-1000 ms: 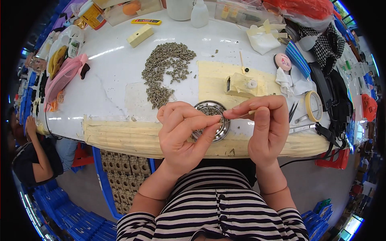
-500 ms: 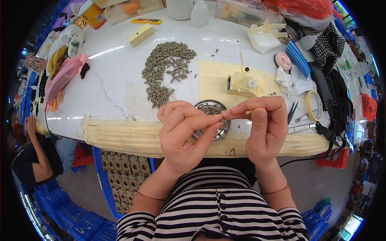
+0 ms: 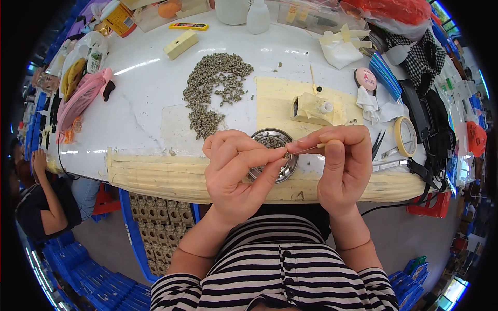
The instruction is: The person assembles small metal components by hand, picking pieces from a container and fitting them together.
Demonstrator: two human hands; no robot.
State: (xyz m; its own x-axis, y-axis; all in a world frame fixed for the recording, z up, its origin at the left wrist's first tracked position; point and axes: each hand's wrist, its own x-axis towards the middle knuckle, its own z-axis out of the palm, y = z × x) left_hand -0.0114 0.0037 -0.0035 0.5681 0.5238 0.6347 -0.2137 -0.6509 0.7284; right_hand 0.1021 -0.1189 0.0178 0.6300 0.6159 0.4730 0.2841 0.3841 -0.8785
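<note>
Above a round steel dish (image 3: 293, 167), my two hands meet at their fingertips. My left hand (image 3: 233, 171) is pinched, thumb against index finger, on a tiny metal part (image 3: 285, 155) mostly covered by the fingertips. Between thumb and fingers, my right hand (image 3: 342, 173) grips a thin needle-like stick (image 3: 309, 149) with a pale yellow end; its tip points at the left fingertips. Small metal pieces lie in the dish, partly hidden by my left hand. Beyond it spreads a heap of small grey-brown metal parts (image 3: 207, 78).
A tape-covered block (image 3: 311, 110) with a small white nozzle stands on yellow paper. To the right are a tape roll (image 3: 405, 136), tweezers (image 3: 378, 145) and a black bag (image 3: 433, 111). A pink basket (image 3: 83, 106) lies left. Below the table edge sits a blue crate (image 3: 136, 238) of metal blocks.
Almost nothing differs. My right hand's fingers have shifted very slightly on the stick; the left hand keeps its pinch in the same place.
</note>
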